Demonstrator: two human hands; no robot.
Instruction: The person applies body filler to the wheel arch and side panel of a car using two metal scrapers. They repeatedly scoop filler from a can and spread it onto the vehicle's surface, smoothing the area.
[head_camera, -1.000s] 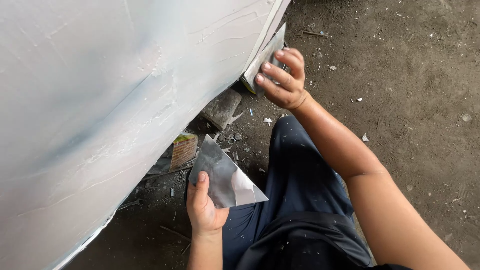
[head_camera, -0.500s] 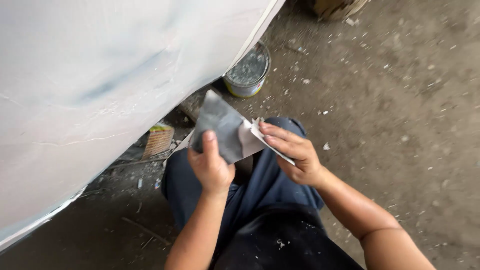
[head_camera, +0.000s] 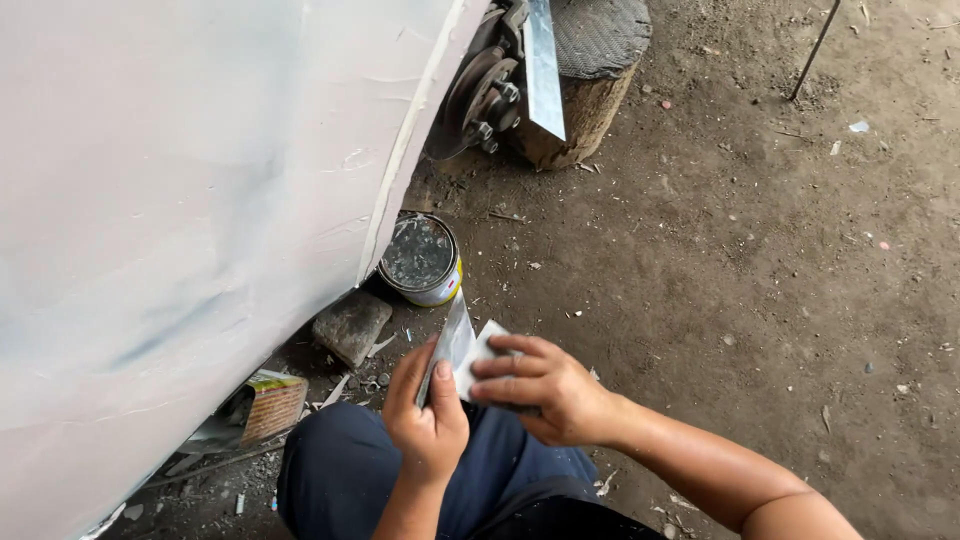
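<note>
The left hand grips a grey sheet from its left edge, thumb up along the near face and the fingers curled behind it, so the sheet stands nearly on edge, its tip pointing up toward the can. The right hand comes in from the right with the fingers stretched flat across a small pale pad, pressing it against the sheet's right side; the thumb is hidden under the hand. Both hands are closed on these two things and touch them just above the knee, which is clad in dark blue cloth.

The sheet sits between the hands, in front of the white car panel that fills the left of the view. The open can stands on the dirt just under the panel's lower edge, its contents dark grey and its wall white with a yellow band. Beside it lies a flat stone, and further left a small printed box lies under the panel. At the top a bare wheel hub shows, near a wooden block with a mesh cover; a metal strip hangs in front of the block. Scraps litter the dirt
</note>
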